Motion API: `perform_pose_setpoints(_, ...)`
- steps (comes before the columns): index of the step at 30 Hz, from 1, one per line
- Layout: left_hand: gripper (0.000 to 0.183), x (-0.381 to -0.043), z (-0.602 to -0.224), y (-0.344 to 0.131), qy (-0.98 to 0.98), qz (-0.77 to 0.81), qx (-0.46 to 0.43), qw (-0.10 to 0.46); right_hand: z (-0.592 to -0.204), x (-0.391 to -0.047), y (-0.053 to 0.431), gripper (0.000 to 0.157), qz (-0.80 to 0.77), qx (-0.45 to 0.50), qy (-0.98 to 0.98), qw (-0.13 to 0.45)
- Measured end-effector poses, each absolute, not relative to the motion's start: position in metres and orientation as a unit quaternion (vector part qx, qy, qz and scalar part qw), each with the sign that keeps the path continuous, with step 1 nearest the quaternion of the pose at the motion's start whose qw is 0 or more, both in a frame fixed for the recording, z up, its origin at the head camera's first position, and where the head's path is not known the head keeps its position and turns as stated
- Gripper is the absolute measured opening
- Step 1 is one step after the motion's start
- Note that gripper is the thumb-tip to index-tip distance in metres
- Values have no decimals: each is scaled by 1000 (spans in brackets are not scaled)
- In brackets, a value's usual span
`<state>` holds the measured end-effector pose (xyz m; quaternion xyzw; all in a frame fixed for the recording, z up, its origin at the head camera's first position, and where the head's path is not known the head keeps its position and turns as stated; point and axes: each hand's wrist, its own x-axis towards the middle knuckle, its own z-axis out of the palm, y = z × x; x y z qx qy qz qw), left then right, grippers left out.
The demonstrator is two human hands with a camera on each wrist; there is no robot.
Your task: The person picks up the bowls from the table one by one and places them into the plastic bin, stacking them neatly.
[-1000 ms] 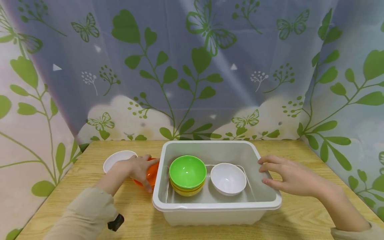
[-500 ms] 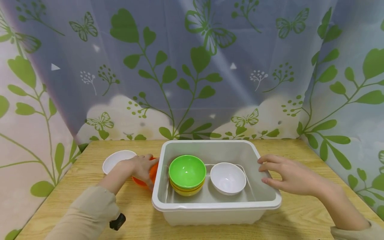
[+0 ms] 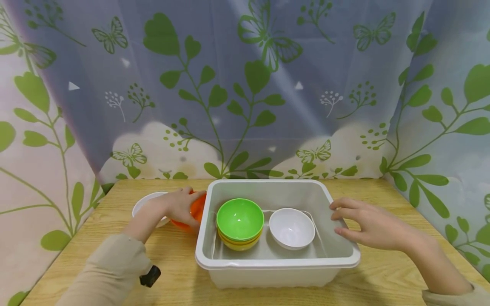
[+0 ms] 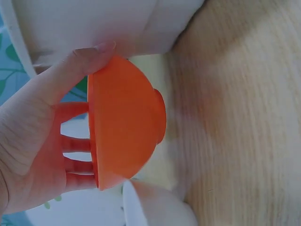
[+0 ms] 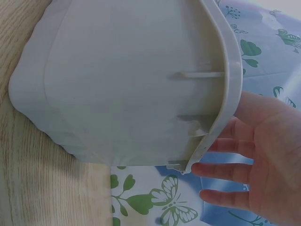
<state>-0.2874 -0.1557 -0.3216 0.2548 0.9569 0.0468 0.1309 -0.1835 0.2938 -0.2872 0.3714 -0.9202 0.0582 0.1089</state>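
Observation:
My left hand (image 3: 178,207) grips an orange bowl (image 4: 124,125) by its rim, thumb on one side and fingers across the opening. In the left wrist view the bowl appears just above the table, beside the bin's outer wall. The right hand (image 3: 375,226) rests its relaxed fingers on the right rim of a light grey plastic bin (image 3: 277,263). Inside the bin, a green bowl (image 3: 239,219) sits on top of yellow bowls (image 3: 241,245). To their right is a white bowl (image 3: 292,228). Another white bowl (image 3: 142,204) stands on the table, partly hidden behind my left forearm.
The bin stands mid-table on a wood-grain tabletop (image 3: 176,272). A patterned curtain (image 3: 245,106) with leaves and butterflies closes off the back and both sides. A black band (image 3: 150,276) shows near my left sleeve.
My left fingers have closed on the orange bowl's rim, and the hand has raised it slightly. The right hand and the bowls in the bin have stayed put.

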Motion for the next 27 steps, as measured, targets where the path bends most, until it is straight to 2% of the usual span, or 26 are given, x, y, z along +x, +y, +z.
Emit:
perform_pose_setpoints(4,105,-289,-314,-162,959,62,250,121,-288,-184,294,18,58,371,-920,109)
perform_pose_setpoints(15,109,-289,-300,-173,966,36,255,35,-289,-185,292,15,53,378,-919,103)
perform_pose_setpoints(21,108,-288,-296,-178,968,42,245,28,-292,-186,290,18,62,388,-916,78)
perform_pose_setpoints(27,107,-287,-288,-184,971,56,232,22,-293,-186,290,21,69,382,-917,92)
